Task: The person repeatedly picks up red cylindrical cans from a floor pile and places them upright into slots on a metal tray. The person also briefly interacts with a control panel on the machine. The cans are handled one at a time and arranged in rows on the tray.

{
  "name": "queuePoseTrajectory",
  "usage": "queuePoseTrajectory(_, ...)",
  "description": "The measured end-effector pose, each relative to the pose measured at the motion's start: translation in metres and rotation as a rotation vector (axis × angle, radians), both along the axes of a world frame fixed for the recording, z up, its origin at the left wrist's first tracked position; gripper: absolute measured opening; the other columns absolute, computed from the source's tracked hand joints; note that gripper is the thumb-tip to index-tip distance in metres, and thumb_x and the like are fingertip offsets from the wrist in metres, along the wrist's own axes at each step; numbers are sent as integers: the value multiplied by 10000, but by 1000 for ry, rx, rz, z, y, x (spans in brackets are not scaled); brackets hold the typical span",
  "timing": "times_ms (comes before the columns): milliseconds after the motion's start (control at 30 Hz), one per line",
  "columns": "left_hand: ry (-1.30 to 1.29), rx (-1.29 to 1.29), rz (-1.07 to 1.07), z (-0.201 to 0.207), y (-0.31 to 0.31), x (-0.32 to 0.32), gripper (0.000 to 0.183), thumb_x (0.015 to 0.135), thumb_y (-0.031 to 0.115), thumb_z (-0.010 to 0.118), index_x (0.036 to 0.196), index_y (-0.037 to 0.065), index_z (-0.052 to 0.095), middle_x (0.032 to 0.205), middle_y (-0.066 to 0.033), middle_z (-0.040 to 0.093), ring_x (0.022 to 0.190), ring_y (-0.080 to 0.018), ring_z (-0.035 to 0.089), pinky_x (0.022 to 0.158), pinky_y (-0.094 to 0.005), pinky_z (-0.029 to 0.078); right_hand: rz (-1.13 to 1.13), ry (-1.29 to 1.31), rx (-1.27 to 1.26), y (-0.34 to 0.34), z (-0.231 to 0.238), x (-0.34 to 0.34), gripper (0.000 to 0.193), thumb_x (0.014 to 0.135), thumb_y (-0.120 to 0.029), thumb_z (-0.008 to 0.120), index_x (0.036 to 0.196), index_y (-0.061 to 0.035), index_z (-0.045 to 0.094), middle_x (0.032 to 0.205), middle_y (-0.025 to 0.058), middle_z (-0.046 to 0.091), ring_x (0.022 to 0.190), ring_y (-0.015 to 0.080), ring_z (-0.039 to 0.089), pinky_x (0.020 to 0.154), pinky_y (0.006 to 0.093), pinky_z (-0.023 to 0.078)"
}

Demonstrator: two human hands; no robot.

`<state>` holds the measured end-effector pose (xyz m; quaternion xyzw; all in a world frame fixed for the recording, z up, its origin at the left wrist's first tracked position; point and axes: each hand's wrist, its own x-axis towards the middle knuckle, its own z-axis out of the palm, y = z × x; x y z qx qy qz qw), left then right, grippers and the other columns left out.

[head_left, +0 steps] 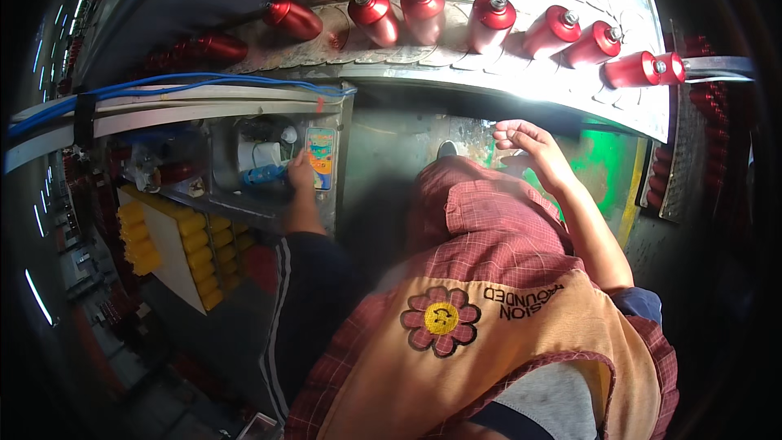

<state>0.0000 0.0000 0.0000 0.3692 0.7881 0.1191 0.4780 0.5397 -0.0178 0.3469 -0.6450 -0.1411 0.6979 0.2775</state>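
My left hand (300,171) is over a metal tray on the left, at the edge of a phone (320,158) with a colourful lit screen. One finger points toward the screen; whether it touches cannot be made out. The other fingers look bent and partly hidden. A blue tube-shaped thing (265,174) lies against that hand's left side, and I cannot tell if it is gripped. My right hand (525,139) is raised in the air in front of my apron (489,220), fingers loosely stretched, holding nothing. Above both hands, shiny red bottles (422,12) stand on a plated conveyor (358,57).
Blue cables (204,79) run along a rail at the left. Below the metal tray (322,203) stands a stack of yellow cylinders (195,244) with a pale board. Several red bottles (637,70) tilt at the conveyor's right end. A green panel (599,163) is behind my right forearm.
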Motion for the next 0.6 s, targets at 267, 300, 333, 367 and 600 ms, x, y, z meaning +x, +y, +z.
queuePoseTrajectory(267,473,249,-94,43,-7,13,256,922,204,598,1147,131,696,1161,-80,650,1001,-267,612,883,-347,471,28,-27,44,19,17,-67,291,969,-226,551,1212,-71,594,1119,26,638,1006,112,590,872,326,510)
queuePoseTrajectory(300,548,330,-145,50,-8,21,256,926,198,591,1149,120,691,1146,-83,657,1005,-270,612,883,-346,469,48,-16,81,17,16,-63,299,977,-221,533,1229,-69,587,1132,33,637,1012,114,592,884,327,509)
queuePoseTrajectory(333,411,453,-65,58,-17,34,251,937,184,580,1148,98,685,1091,-72,669,965,-237,617,840,-324,475,35,-11,49,13,14,-59,295,977,-221,532,1223,-70,589,1113,27,644,1002,108,593,879,326,510)
queuePoseTrajectory(367,313,587,-16,69,-31,50,247,947,170,568,1148,76,678,1035,-60,681,924,-204,622,796,-303,481,63,-12,60,7,12,-55,280,976,-208,527,1210,-72,597,1103,21,646,1000,111,592,880,336,509)
queuePoseTrajectory(600,-716,-309,177,118,-122,276,202,906,155,565,1060,85,676,905,-26,698,641,-58,577,512,-203,442,-30,-42,123,-63,23,19,299,935,-256,598,1164,-64,608,1064,27,633,987,128,595,852,345,515)
